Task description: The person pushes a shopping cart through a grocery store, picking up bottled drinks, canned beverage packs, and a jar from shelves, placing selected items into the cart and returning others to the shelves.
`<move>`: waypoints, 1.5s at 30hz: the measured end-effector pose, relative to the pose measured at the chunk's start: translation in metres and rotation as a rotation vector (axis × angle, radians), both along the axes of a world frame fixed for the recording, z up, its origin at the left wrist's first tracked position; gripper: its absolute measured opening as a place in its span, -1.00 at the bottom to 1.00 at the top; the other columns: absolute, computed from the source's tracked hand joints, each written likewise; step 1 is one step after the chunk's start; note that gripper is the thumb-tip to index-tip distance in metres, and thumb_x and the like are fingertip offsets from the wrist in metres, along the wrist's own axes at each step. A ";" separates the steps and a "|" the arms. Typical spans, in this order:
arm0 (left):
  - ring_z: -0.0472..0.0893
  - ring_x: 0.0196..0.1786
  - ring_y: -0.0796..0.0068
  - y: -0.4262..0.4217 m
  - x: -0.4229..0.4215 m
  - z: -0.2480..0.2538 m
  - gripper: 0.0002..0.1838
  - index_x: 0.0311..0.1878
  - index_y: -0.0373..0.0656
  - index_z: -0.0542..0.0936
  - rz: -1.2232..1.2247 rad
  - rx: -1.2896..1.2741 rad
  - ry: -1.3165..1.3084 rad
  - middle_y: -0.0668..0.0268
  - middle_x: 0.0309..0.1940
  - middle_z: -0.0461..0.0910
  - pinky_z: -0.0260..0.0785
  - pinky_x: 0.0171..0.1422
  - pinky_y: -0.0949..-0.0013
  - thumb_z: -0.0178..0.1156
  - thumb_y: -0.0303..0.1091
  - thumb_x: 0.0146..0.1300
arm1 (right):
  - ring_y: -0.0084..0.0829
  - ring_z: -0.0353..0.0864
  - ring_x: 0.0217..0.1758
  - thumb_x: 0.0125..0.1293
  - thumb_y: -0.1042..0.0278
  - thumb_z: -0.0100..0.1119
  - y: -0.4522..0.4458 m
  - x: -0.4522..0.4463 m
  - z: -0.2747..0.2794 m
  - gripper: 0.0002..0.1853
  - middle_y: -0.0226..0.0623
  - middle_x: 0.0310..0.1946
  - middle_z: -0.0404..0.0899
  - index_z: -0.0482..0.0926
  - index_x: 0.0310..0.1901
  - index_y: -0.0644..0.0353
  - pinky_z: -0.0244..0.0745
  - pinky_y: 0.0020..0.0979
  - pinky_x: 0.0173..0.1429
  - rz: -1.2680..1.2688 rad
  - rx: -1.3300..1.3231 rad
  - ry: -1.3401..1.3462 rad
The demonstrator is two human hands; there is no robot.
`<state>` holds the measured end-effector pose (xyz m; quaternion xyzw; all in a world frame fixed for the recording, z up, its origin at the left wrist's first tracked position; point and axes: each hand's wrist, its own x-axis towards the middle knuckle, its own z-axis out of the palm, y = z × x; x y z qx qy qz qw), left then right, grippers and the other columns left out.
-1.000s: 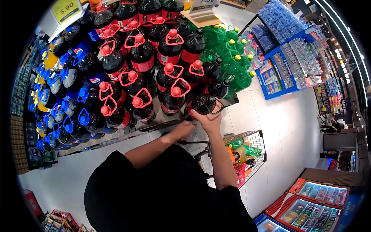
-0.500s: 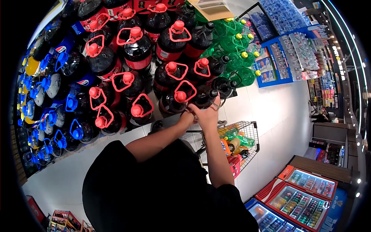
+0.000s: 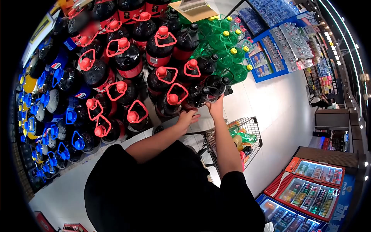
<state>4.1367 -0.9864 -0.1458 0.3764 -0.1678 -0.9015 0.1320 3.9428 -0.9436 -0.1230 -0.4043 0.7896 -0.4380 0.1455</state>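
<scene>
Bottle, dark-filled, touching right hand, grip unclear, left hand open, apart, green bottles in cart by right forearm.

I can make out the Pepsi globe on the blue labels of the dark, blue-capped bottles to my left. The lettering on the red labels is too small for me to read, and the price sign is angled too steeply. I can't decipher the yellow lit lettering along the far wall or the white characters on the blue cooler's side panel.
</scene>
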 end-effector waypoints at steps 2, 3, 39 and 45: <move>0.77 0.25 0.17 -0.001 0.000 -0.002 -0.51 0.38 -0.20 0.56 -0.008 -0.016 -0.014 0.27 0.31 0.64 0.67 0.17 0.24 0.28 -0.18 0.50 | -0.15 0.63 0.37 0.07 0.38 0.73 -0.005 -0.008 -0.002 0.02 -0.07 0.35 0.59 0.25 0.49 0.26 0.50 -0.22 0.46 0.042 0.064 0.037; 0.77 0.25 0.17 -0.003 0.000 0.003 -0.50 0.39 -0.19 0.55 -0.003 -0.024 -0.024 0.27 0.31 0.64 0.66 0.16 0.24 0.29 -0.16 0.50 | -0.16 0.64 0.36 0.06 0.36 0.75 -0.008 -0.007 0.002 0.01 -0.08 0.34 0.60 0.27 0.48 0.26 0.51 -0.23 0.45 0.064 0.101 0.055; 0.80 0.00 0.27 0.072 0.015 0.027 -0.57 0.11 -0.20 0.71 -0.234 -0.996 -0.091 0.19 -0.05 0.81 0.62 0.09 0.24 0.39 -0.05 0.39 | -0.38 0.75 0.14 0.40 0.44 0.49 0.158 0.049 0.050 -0.12 -0.02 0.40 0.62 0.25 0.69 0.16 0.71 -0.36 0.16 0.017 0.115 -0.316; 0.77 0.10 0.05 0.159 0.030 0.071 -0.58 0.09 -0.11 0.74 -1.154 -1.462 0.199 0.14 -0.02 0.79 0.60 0.19 0.07 0.35 0.01 0.37 | -0.41 0.82 -0.03 0.41 0.56 0.41 0.324 0.114 0.086 -0.46 -0.14 0.14 0.78 0.57 0.41 0.27 0.69 -0.38 0.15 -0.265 0.035 -0.159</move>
